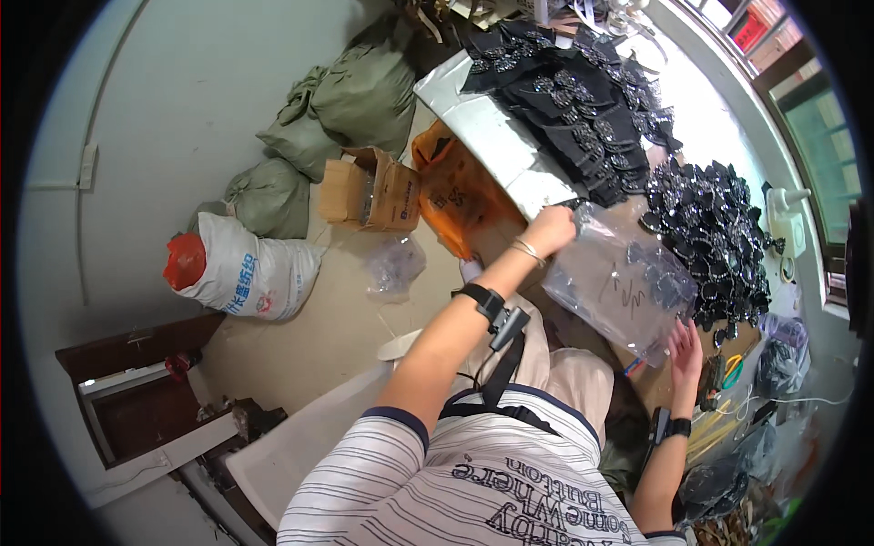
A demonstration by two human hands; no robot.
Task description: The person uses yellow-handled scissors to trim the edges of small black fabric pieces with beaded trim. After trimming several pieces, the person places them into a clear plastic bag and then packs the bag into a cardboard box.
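A clear plastic bag with dark marks on it and dark shapes showing through lies at the near edge of the worktable. My left hand is closed at its upper left corner, fingertips pinching the plastic; a small dark glittery bit shows right beside them. At the bag's lower right edge, my right hand has its fingers stretched out, touching or nearly touching the plastic. Beyond the bag lies a heap of black beaded appliqués. Farther left, more black fabric pieces with shiny beads lie in overlapping rows.
Orange bag and open cardboard box are on the floor left of the table. Green sacks and a white woven sack line the wall. Scissors lie right of my right hand; a white bottle stands by the window.
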